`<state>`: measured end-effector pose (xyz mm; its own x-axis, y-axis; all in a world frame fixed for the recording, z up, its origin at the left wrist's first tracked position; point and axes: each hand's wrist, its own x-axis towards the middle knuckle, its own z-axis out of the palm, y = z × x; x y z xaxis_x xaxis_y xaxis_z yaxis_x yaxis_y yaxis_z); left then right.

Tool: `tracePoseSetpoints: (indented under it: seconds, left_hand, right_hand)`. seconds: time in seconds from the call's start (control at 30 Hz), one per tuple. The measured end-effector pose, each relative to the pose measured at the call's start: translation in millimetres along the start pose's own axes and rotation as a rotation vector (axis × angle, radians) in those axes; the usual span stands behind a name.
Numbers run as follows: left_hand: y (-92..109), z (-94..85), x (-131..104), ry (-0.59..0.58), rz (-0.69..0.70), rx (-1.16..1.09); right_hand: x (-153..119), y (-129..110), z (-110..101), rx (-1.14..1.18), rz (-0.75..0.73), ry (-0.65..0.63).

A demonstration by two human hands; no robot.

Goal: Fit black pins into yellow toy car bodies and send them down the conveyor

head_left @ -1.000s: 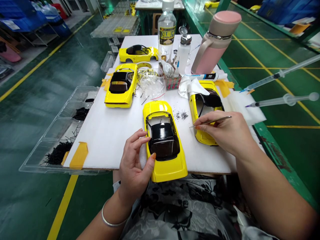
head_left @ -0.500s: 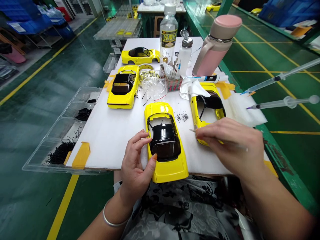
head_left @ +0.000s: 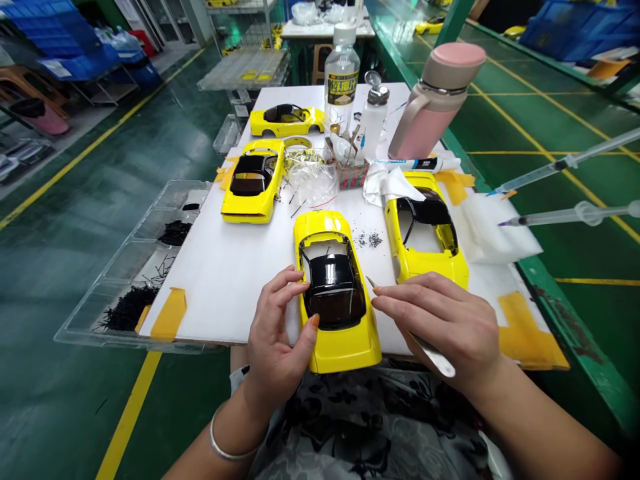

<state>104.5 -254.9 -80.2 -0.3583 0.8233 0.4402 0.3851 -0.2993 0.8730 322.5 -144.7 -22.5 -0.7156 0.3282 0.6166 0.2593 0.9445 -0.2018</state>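
Note:
A yellow toy car body with a black roof and dark rear window lies at the table's front edge. My left hand grips its left side, thumb on the rear and fingers along the side. My right hand pinches metal tweezers, their tip pointing up and left beside the car's right side, apart from it. A small heap of tiny black pieces lies on the white board just beyond. To the right rests a second yellow car body, its rear partly behind my right hand.
Two more yellow car bodies stand back left. Behind are a clear bottle, a pink flask and a white cloth. Syringes stick in at right by a foam pad. A clear tray holds black parts at left.
My right hand has moved left and down, bringing the tweezers from over the right car body towards the held one. The left hand keeps its grip. The whole view has shifted slightly.

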Motion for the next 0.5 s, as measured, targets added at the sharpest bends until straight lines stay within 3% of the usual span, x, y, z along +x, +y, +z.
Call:
tracePoseSetpoints:
  seconds: [0.5]
  left_hand:
    - [-0.2, -1.9, 0.5, -0.033, 0.007, -0.017]
  right_hand:
    - [3.1, -3.6, 0.1, -0.041, -0.018, -0.008]
